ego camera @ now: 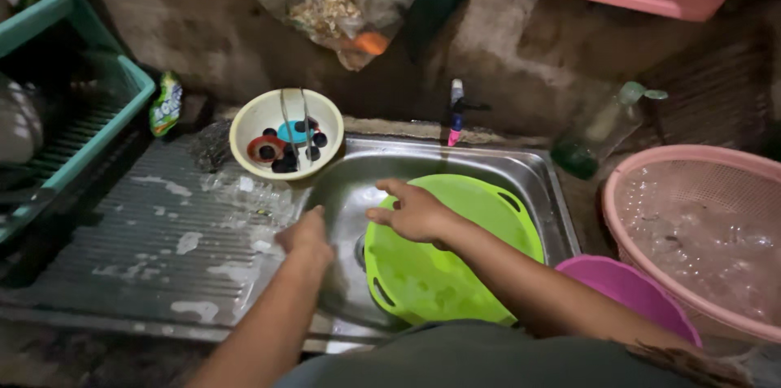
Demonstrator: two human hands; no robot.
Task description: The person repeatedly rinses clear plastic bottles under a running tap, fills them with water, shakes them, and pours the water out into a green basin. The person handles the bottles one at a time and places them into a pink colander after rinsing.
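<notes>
1. Plainly, the work in hand is washing-up at a steel sink (541,172). A green basin (455,274) leans tilted inside it and fills most of the right side.
2. The right hand (411,211) hovers over the basin's upper left rim, or rests on it. Its grip is wide open, fingers spread and pointing left, with nothing in it.
3. The left hand (305,237) sits at the sink's left edge, where the ribbed worktop (146,225) meets the bowl of the sink. The fingers curl downward and their undersides are hidden, so I cannot tell whether this grip holds anything.
4. By my reading this is a rinse or scrub stage, with both hands low in the sink, just beside the drain and neither one lifting.
5. Moving the basin would call for a firm hold on its rim or a slot handle. It looks wet, so it would likely be slippery.
6. Close by, a cream bowl (244,124) of small dark and coloured pieces stands on the worktop, touching the sink's back left corner. The tap (455,111) rises behind the sink.
7. On the right are a pink colander (651,168) and a purple tub (626,286), and on the far left a teal rack (122,103).
8. The worktop shows wet, soapy patches near the left hand.
</notes>
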